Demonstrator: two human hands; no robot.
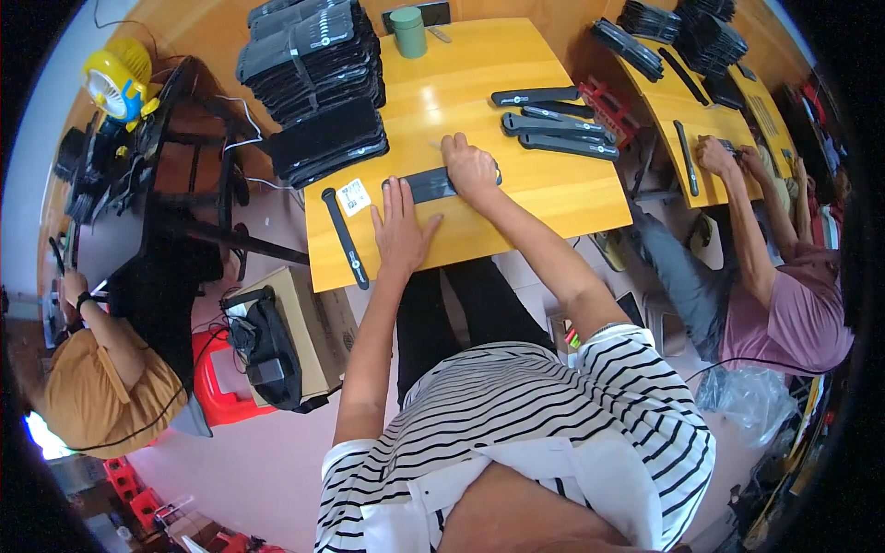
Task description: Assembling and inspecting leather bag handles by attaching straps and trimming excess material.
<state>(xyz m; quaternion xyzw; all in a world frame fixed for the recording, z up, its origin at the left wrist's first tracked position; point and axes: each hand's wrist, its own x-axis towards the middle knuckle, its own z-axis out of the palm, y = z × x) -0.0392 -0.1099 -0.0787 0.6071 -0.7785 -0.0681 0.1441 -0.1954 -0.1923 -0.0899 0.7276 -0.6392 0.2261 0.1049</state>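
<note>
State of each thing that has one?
Black strip: flat, under both hands.
Left hand: fingers extended, touching strip.
Right hand: curled over strip.
Tall stack: banded.
Strips at right: overlapping.
Strip at left: lying alone.
White paper: flat.
Green canister: upright.
Yellow fan: running or not unclear.

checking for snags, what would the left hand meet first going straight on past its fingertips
Probably the right edge of the nearest black stack, which the left hand might only graze; height is unclear.

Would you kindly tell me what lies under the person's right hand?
A dark strip on the yellow table runs from the left hand to beneath the right hand; a dark end shows just beyond. What the palm covers cannot be seen.
</note>
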